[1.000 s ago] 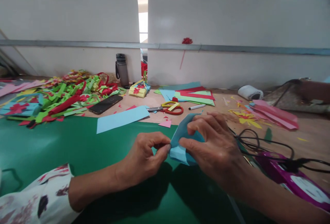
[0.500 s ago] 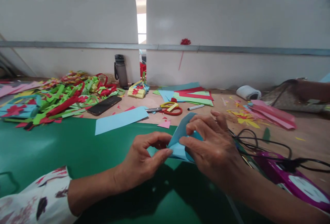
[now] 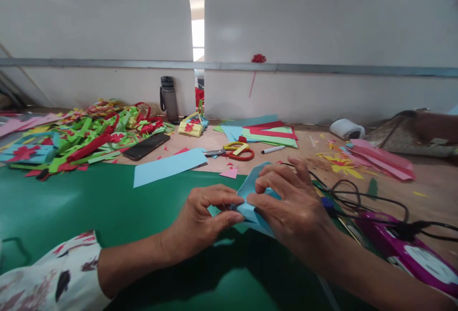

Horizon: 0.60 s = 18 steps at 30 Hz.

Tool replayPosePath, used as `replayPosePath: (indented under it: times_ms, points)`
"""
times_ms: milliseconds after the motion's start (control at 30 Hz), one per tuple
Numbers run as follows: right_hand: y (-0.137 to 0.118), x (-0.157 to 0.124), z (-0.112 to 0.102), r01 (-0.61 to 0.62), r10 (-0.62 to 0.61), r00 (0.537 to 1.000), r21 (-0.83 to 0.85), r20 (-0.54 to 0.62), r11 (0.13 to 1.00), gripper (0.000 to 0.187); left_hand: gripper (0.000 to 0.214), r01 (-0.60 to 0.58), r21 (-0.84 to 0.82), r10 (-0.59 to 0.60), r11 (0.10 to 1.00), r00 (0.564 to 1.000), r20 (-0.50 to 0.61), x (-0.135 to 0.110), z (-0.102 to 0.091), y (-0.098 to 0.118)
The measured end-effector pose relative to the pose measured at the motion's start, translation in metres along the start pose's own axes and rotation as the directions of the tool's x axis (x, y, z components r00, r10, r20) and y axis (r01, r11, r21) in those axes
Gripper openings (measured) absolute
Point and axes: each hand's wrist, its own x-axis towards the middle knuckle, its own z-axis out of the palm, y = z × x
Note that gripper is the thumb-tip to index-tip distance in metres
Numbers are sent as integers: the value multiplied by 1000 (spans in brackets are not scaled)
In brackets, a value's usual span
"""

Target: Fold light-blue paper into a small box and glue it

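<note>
Head | hands (image 3: 205,220) (image 3: 295,208) pinch blue paper (image 3: 251,180) | lidded bottle (image 3: 171,102), contents unclear

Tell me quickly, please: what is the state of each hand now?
Left hand: closed, pinching the folded blue paper at its left end.
Right hand: closed, holding the same paper.

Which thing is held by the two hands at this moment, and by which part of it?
A folded blue paper: the left hand pinches its left end, and the right hand holds its right side, partly hiding it.
</note>
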Motion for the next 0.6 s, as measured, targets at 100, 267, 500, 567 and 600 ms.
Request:
replayPosePath:
  times_ms: [100,267,500,567,600]
  points:
    - [0,-1,2,26,-25,1000,40,-17,999,22,16,-17,-34,17,999,1000,-3,-1,1,-3]
    - [1,-1,4,55,-52,998,78,-39,995,20,13,-13,-86,11,996,1000,-16,0,2,-5]
    - [2,-1,0,66,-64,998,95,-22,993,23,12,-1,-109,4,994,1000,30,1,-1,-3]
    - [1,-1,0,59,-60,998,106,2,993,26,10,-3,-105,5,994,1000,23,1,0,-4]
    - [0,-1,1,54,-56,998,114,15,992,27,10,0,-99,3,995,1000,26,1,0,-4]
